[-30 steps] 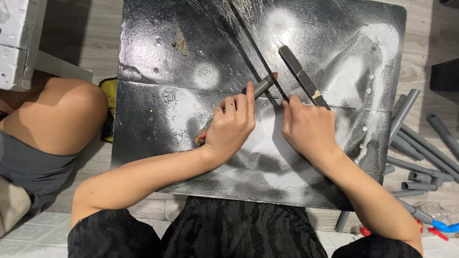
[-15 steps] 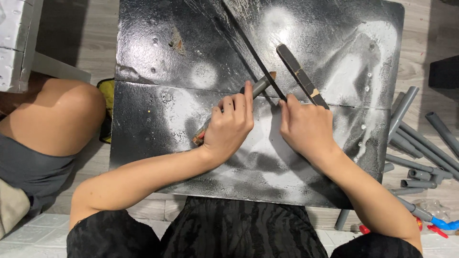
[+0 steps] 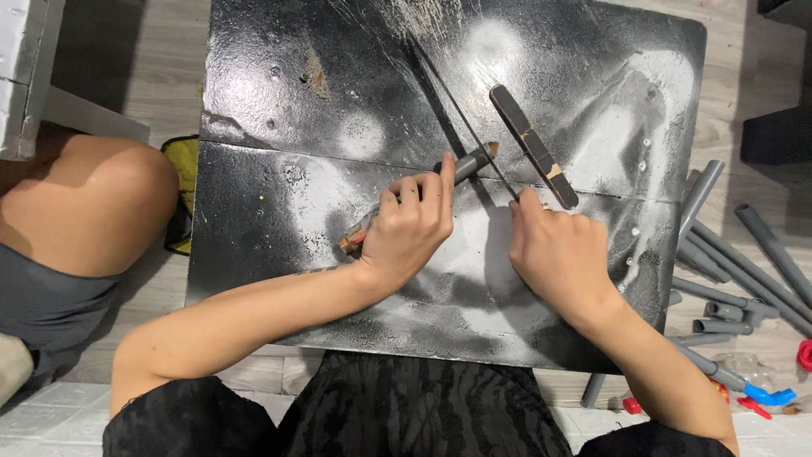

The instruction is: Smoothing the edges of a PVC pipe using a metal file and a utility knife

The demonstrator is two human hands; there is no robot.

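My left hand (image 3: pixel 410 228) presses a short grey pipe (image 3: pixel 468 163) flat on a black painted board (image 3: pixel 279 101). The pipe lies slanted, its far end just past my fingertips. My right hand (image 3: pixel 558 254) grips a hacksaw (image 3: pixel 533 144) by its handle. The thin blade of the saw crosses the pipe close to its far end, and the dark frame runs up and to the left above it.
A heap of grey pipes and fittings (image 3: pixel 736 271) lies on the floor to the right, with small red and blue parts (image 3: pixel 770 396) near it. Another person's bare knee (image 3: pixel 93 203) is at the left. A white box (image 3: pixel 21 68) stands at the upper left.
The saw has slid a little along its line across the pipe. My left hand stays put on the pipe.
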